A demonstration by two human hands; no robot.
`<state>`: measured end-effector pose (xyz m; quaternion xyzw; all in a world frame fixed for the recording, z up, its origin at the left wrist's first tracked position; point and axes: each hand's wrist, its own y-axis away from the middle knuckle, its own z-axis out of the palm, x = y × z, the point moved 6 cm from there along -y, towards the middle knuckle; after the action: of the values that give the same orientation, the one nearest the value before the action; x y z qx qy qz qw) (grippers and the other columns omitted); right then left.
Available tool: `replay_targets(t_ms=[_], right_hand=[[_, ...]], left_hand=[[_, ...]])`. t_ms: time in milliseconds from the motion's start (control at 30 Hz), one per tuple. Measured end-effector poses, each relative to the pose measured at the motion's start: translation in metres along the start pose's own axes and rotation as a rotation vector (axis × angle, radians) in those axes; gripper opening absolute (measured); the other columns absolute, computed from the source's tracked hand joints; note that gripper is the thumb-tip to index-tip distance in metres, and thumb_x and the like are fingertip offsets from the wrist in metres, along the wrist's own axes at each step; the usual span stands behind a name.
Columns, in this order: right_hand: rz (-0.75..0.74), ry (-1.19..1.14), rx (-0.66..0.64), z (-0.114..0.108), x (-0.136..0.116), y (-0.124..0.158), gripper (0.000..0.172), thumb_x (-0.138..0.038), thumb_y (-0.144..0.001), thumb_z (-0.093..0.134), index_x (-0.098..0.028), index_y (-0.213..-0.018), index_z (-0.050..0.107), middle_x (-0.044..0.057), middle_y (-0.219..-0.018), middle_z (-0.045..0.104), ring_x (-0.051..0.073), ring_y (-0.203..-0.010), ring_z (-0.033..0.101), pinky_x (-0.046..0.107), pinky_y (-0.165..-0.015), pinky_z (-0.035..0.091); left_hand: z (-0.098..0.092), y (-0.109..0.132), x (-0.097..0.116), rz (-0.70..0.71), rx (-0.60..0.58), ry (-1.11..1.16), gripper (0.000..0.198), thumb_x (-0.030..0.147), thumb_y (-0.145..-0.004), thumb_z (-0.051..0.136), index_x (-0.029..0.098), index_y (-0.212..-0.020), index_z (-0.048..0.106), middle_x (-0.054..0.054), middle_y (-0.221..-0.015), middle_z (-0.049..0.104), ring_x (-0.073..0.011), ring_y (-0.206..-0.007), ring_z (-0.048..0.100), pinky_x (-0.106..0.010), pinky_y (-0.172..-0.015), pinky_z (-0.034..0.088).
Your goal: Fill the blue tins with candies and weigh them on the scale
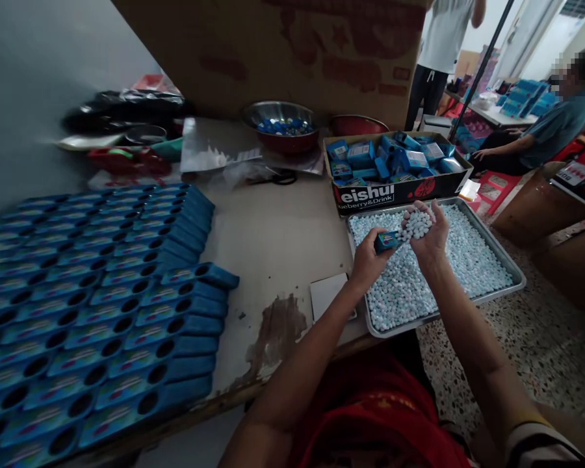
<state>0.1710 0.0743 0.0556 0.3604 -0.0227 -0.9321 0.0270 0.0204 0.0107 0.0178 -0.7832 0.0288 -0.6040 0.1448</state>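
My left hand is closed around a small blue box, tipped toward my other palm. Right beside it, my right hand is cupped with a heap of small white candies in the palm. The box's end touches or nearly touches the heap; I cannot tell which. Both hands are above a metal tray filled with pale white and bluish candies.
Rows of blue boxes with round holes cover the table's left side. Behind the tray stands a carton of blue boxes. A metal bowl, a white pad and a large cardboard box are nearby. A seated person is at right.
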Motion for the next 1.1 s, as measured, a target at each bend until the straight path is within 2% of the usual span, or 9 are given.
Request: replay_targets(t_ms=[233,433,600,700,800,867,933,1033,1100], right_hand=[[-0.175,0.114,0.035,0.006,0.002,-0.004,0.044,-0.067,-0.091,0.067,-0.024,-0.083,0.069,-0.001,-0.071,0.064,0.014,-0.067,0.064,0.031,-0.069,0.057],[-0.308,0.347,0.025,0.015,0.011,-0.003,0.055,-0.074,-0.098,0.053,-0.026,-0.076,0.069,0.001,-0.072,0.061,0.016,-0.073,0.063,0.034,-0.081,0.056],[-0.277,0.468,-0.040,0.015,0.015,0.001,0.064,-0.079,-0.100,0.043,-0.027,-0.082,0.076,0.006,-0.088,0.072,0.023,-0.100,0.069,0.042,-0.102,0.054],[-0.305,0.662,-0.086,-0.006,-0.004,0.005,0.060,-0.077,-0.101,0.043,-0.030,-0.094,0.078,0.006,-0.116,0.074,0.028,-0.130,0.064,0.051,-0.117,0.046],[-0.210,1.238,-0.232,-0.039,-0.012,0.024,0.039,-0.067,-0.096,0.065,-0.035,-0.115,0.077,0.007,-0.141,0.067,0.034,-0.143,0.055,0.060,-0.122,0.040],[-0.099,1.629,-0.394,-0.065,-0.002,0.043,0.051,-0.061,-0.088,0.077,-0.037,-0.133,0.071,0.011,-0.155,0.058,0.041,-0.147,0.050,0.067,-0.118,0.043],[-0.085,1.897,-0.481,-0.085,0.011,0.057,0.066,-0.055,-0.087,0.079,-0.036,-0.148,0.062,0.015,-0.165,0.048,0.046,-0.150,0.045,0.070,-0.115,0.045],[-0.180,2.070,-0.426,-0.097,0.026,0.047,0.067,-0.042,-0.085,0.079,-0.029,-0.149,0.061,0.019,-0.159,0.052,0.046,-0.142,0.049,0.065,-0.112,0.049],[-0.200,1.950,-0.279,-0.099,0.028,0.024,0.057,-0.036,-0.079,0.083,-0.025,-0.133,0.069,0.019,-0.140,0.064,0.040,-0.125,0.060,0.056,-0.103,0.055]], left_hand=[[0.003,-0.011,-0.015,-0.052,-0.040,0.085,0.038,0.015,-0.076,0.080,0.025,-0.110,0.067,0.001,-0.100,0.075,-0.0204,-0.095,0.071,-0.031,-0.088,0.055],[0.005,-0.026,-0.024,-0.079,-0.099,0.097,0.038,0.017,-0.076,0.083,0.026,-0.110,0.069,-0.001,-0.104,0.076,-0.0236,-0.100,0.073,-0.034,-0.092,0.056],[0.004,-0.037,-0.020,-0.050,-0.122,0.052,0.040,0.014,-0.076,0.084,0.027,-0.112,0.072,-0.004,-0.117,0.077,-0.0272,-0.113,0.071,-0.040,-0.105,0.054],[-0.006,-0.042,-0.021,-0.045,-0.098,0.069,0.040,0.014,-0.075,0.085,0.027,-0.112,0.073,-0.004,-0.117,0.077,-0.0277,-0.111,0.071,-0.041,-0.104,0.055],[-0.018,-0.042,-0.030,-0.114,-0.099,0.199,0.037,0.020,-0.076,0.085,0.027,-0.111,0.073,-0.004,-0.111,0.078,-0.0262,-0.102,0.073,-0.039,-0.097,0.059],[-0.019,-0.038,-0.038,-0.179,-0.143,0.318,0.036,0.026,-0.076,0.086,0.026,-0.109,0.073,-0.003,-0.105,0.078,-0.0249,-0.097,0.074,-0.039,-0.092,0.061],[-0.018,-0.032,-0.042,-0.212,-0.172,0.391,0.038,0.031,-0.075,0.088,0.026,-0.109,0.074,-0.003,-0.103,0.078,-0.0246,-0.096,0.075,-0.039,-0.092,0.062],[-0.015,-0.021,-0.044,-0.225,-0.174,0.411,0.042,0.035,-0.072,0.090,0.025,-0.110,0.075,-0.004,-0.109,0.079,-0.0254,-0.101,0.075,-0.039,-0.095,0.062],[-0.016,-0.013,-0.043,-0.236,-0.156,0.412,0.045,0.038,-0.072,0.090,0.023,-0.111,0.075,-0.005,-0.109,0.079,-0.0254,-0.101,0.075,-0.039,-0.094,0.063]])
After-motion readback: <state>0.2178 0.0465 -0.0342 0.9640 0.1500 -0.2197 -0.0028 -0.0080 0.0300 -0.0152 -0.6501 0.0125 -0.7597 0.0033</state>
